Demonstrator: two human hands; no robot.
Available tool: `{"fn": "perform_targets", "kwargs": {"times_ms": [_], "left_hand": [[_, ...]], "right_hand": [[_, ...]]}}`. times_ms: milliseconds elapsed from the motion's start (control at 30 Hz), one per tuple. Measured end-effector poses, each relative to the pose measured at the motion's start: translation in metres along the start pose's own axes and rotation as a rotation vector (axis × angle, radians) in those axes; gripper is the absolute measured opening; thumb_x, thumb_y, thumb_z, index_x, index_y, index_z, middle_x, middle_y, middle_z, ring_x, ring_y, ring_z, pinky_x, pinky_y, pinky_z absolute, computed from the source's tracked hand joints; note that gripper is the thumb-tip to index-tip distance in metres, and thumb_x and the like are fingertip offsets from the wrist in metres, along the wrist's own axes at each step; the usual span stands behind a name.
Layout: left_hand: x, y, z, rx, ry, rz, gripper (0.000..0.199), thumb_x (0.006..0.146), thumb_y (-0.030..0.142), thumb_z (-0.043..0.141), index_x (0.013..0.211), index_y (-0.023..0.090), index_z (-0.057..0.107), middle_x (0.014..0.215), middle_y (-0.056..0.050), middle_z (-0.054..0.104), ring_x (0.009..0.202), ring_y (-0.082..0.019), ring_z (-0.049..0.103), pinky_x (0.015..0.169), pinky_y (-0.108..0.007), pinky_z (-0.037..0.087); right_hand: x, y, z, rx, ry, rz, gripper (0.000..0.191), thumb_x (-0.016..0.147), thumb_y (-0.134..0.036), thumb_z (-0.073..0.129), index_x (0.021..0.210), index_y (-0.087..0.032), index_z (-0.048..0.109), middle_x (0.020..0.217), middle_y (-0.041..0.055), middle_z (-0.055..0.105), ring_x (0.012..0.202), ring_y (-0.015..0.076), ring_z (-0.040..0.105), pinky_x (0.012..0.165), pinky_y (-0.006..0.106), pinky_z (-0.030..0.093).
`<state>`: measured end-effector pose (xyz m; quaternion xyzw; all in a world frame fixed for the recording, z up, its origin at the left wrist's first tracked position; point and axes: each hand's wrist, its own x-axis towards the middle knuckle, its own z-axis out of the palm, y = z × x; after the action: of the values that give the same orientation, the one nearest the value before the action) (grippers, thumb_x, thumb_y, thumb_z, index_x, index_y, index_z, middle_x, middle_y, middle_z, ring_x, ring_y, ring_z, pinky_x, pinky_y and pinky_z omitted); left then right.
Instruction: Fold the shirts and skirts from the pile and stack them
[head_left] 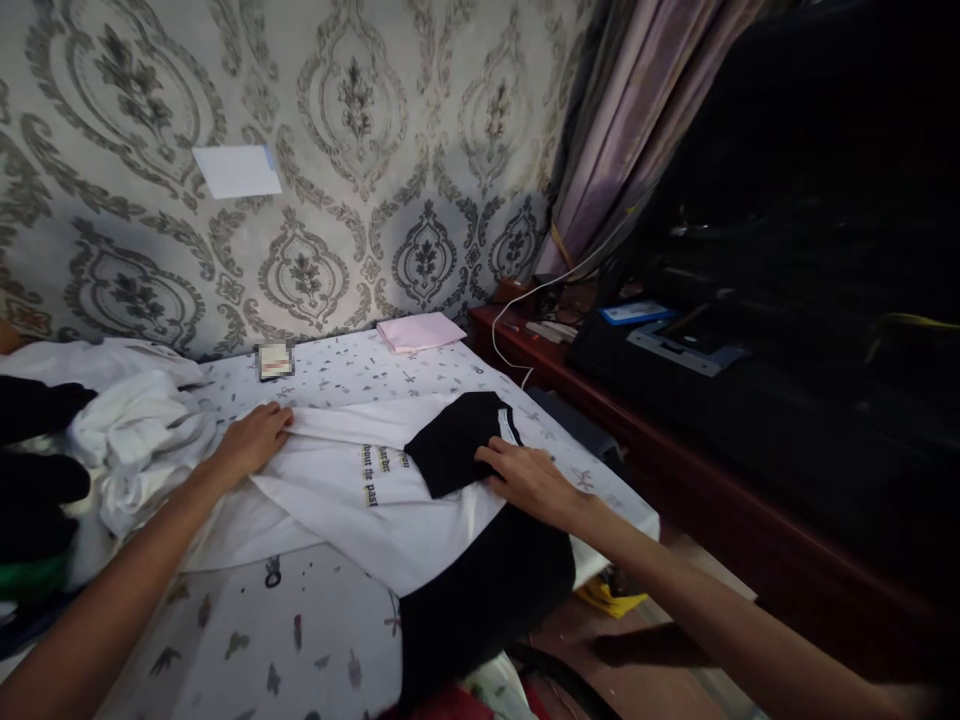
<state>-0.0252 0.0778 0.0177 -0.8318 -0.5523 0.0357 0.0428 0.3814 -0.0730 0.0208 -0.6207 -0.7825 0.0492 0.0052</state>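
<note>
Patterned sheet (300, 610), shirt (427, 525) under both hands' fingers (504, 460)

left grip (257, 435): bare, slim-fingered | left forearm (142, 560) behind it: bare, slender | right grip (529, 482): bare | right forearm (720, 610) behind it: bare, slender

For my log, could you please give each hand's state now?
Left hand: touching the white shirt; grip unclear.
Right hand: touching its black section; grip unclear.

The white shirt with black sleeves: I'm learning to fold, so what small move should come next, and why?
Probably bring the near black sleeve inward over the shirt: it lies spread out at the patterned sheet's edge, while the far black sleeve already lies folded across the front, partly covering the lettering.
</note>
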Motion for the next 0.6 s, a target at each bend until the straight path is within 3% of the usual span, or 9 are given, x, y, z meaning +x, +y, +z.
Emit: {"fn": "perform_targets", "kwargs": {"times_ms": [167,267,333,400,500,600], "left_hand": [[-0.002,-0.016,-0.004,-0.004,0.090,0.081,0.016,0.078,0.014,0.048,0.087,0.021,0.059,0.115,-0.011,0.061,0.114,-0.028,0.053,0.085,-0.036,0.046],[0.004,-0.035,-0.016,-0.124,0.044,0.067,0.006,0.071,0.019,0.051,0.076,0.022,0.053,0.093,-0.007,0.065,0.098,-0.026,0.059,0.079,-0.034,0.044],[0.012,-0.048,-0.028,-0.259,0.012,0.020,0.006,0.071,0.027,0.049,0.073,0.022,0.049,0.074,-0.001,0.059,0.078,-0.022,0.058,0.069,-0.031,0.042],[0.024,-0.060,-0.040,-0.413,0.069,-0.006,0.015,0.071,0.038,0.047,0.074,0.023,0.046,0.068,0.002,0.053,0.069,-0.020,0.054,0.064,-0.029,0.040],[0.048,-0.076,-0.050,-0.577,0.178,-0.033,0.031,0.067,0.051,0.048,0.079,0.022,0.050,0.073,0.001,0.057,0.071,-0.021,0.055,0.062,-0.029,0.042],[0.071,-0.086,-0.046,-0.550,0.155,-0.125,0.039,0.064,0.052,0.050,0.085,0.020,0.057,0.079,-0.002,0.063,0.074,-0.023,0.058,0.064,-0.031,0.046]], "right_hand": [[0.006,0.014,-0.004,0.212,0.149,0.013,0.023,0.093,-0.020,0.045,0.088,-0.021,0.068,0.090,0.0053,0.069,0.080,0.0185,0.066,0.068,0.028,0.046],[0.027,0.035,-0.019,0.452,0.290,0.098,0.022,0.091,-0.028,0.048,0.085,-0.021,0.067,0.066,0.0015,0.065,0.063,0.0175,0.063,0.060,0.027,0.045],[0.054,0.049,-0.036,0.674,0.338,0.192,0.021,0.090,-0.034,0.051,0.087,-0.020,0.066,0.051,-0.0021,0.056,0.046,0.0148,0.054,0.047,0.024,0.040],[0.092,0.058,-0.056,0.911,0.348,0.274,0.018,0.089,-0.035,0.053,0.088,-0.019,0.063,0.047,-0.0036,0.054,0.037,0.0127,0.048,0.039,0.021,0.035],[0.160,0.063,-0.081,1.058,0.424,0.363,0.011,0.089,-0.026,0.050,0.091,-0.020,0.060,0.060,0.0007,0.065,0.046,0.0137,0.058,0.044,0.021,0.043],[0.222,0.065,-0.084,0.974,0.524,0.400,0.015,0.087,-0.020,0.047,0.091,-0.020,0.062,0.069,0.0017,0.068,0.059,0.0153,0.065,0.056,0.024,0.051]]}}
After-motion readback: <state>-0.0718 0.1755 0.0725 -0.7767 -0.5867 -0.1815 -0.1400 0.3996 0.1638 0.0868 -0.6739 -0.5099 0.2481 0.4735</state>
